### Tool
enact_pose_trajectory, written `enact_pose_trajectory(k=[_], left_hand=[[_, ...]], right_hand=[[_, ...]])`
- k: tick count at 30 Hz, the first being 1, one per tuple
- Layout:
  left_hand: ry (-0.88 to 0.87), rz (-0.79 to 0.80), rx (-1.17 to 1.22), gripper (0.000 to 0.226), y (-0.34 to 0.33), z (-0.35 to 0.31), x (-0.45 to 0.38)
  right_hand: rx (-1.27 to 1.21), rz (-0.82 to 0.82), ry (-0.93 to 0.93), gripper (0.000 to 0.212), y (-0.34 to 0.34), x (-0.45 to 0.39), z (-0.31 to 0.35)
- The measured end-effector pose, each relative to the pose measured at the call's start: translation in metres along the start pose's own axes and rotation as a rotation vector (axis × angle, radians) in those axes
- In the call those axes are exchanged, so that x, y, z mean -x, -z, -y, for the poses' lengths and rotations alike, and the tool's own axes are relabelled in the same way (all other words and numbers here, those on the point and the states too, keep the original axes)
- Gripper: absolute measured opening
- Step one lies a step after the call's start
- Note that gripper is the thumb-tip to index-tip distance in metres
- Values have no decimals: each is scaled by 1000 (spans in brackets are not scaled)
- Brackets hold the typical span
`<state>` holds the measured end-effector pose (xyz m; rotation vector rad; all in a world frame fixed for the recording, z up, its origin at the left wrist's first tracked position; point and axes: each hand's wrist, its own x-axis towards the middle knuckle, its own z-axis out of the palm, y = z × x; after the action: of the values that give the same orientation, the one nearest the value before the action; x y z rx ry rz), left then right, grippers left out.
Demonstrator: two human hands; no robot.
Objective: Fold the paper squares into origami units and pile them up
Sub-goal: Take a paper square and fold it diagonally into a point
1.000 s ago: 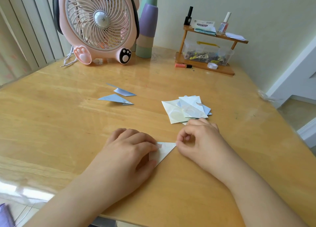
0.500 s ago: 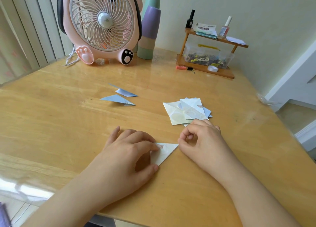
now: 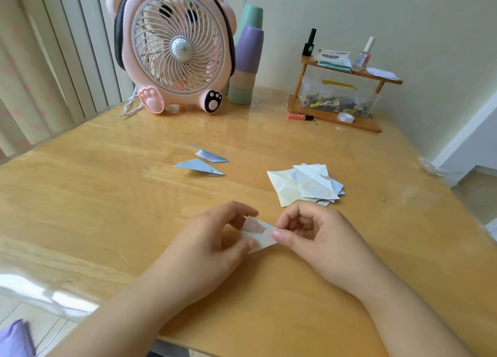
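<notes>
A small folded white paper piece [image 3: 258, 232] with a pinkish patch is held just above the wooden table [image 3: 107, 200] near its front. My left hand [image 3: 212, 246] pinches its left part between thumb and fingers. My right hand [image 3: 320, 238] grips its right end with thumb and forefinger. Behind my right hand lies a loose stack of pale paper squares [image 3: 306, 185]. Two folded blue triangular units [image 3: 200, 166] [image 3: 211, 155] lie side by side at the table's middle.
A pink animal-shaped fan [image 3: 174, 49] stands at the back, with stacked cups [image 3: 246, 63] beside it. A small wooden shelf [image 3: 338, 98] with bottles, a clear box and tape sits at the back right. The table's front edge is close under my forearms.
The folded paper was pressed flat on the table under both hands; now both hands have lifted it and pinch it between them. The view has shifted slightly.
</notes>
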<state>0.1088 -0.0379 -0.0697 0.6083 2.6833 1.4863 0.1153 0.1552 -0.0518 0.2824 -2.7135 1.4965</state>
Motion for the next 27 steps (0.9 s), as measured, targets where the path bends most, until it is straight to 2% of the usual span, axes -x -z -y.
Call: enact_pose_trajectory(k=[3, 7, 12, 15, 18, 22, 24, 27], left_hand=[[38, -18, 124, 17, 3, -4, -2], [96, -135, 95, 22, 21, 0, -17], [163, -356, -83, 34, 60, 21, -60], [225, -352, -161, 29, 58, 36, -75], [253, -368, -402, 31, 48, 47, -80], [117, -468, -665, 61, 46, 44, -79], [23, -472, -717, 55, 44, 33, -82], [-82, -304, -642, 32, 32, 7, -89]], right_hand=[[-164, -27, 7, 13, -3, -2, 0], [-133, -158, 6, 16, 0, -5, -10], [-38, -241, 0, 18, 5, -8, -15], [7, -250, 8, 18, 4, -9, -15], [70, -286, 10, 16, 6, -10, -17], [285, -434, 11, 16, 17, -19, -30], [376, -423, -58, 29, 23, -24, -36], [500, -322, -184, 47, 28, -28, -41]])
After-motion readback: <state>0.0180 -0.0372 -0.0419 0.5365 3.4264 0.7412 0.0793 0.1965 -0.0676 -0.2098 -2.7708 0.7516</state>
